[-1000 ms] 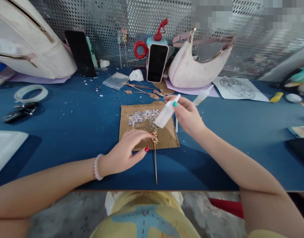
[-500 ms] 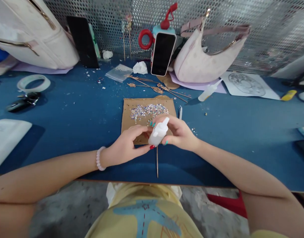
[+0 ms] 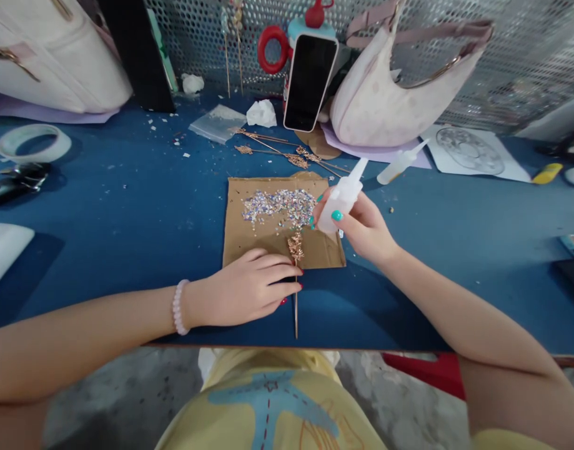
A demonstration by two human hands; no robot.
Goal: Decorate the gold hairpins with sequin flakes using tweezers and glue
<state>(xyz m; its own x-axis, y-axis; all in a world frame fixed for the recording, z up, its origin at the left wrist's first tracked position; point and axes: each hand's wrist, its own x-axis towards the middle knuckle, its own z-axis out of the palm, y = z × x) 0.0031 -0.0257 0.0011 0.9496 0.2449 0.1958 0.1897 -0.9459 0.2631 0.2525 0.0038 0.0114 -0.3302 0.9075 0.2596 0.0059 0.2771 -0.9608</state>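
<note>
A gold hair stick (image 3: 296, 312) lies with its leafy, ornate head (image 3: 295, 246) on a piece of brown cardboard (image 3: 263, 240) and its shaft pointing toward me. My left hand (image 3: 249, 287) is palm down across the shaft, fingertips on it just below the head; the thumb is partly tucked under. Off to the right, my right hand (image 3: 361, 228) is closed round a translucent white glue bottle (image 3: 339, 203), its nozzle tilted up and away from me. Small glittering rhinestones (image 3: 282, 207) are spread over the far half of the cardboard.
Behind the cardboard lie several more gold hair sticks (image 3: 287, 153), a plastic bag (image 3: 218, 123) and crumpled tissue (image 3: 261, 113). A phone (image 3: 311, 82) leans upright beside a pale handbag (image 3: 399, 94). A second glue bottle (image 3: 401, 164) lies right; a tape roll (image 3: 32, 145) sits left.
My left hand has let go of the glue bottle and come down onto the hair stick's shaft. The right hand has carried the bottle up and to the right. The view has shifted slightly.
</note>
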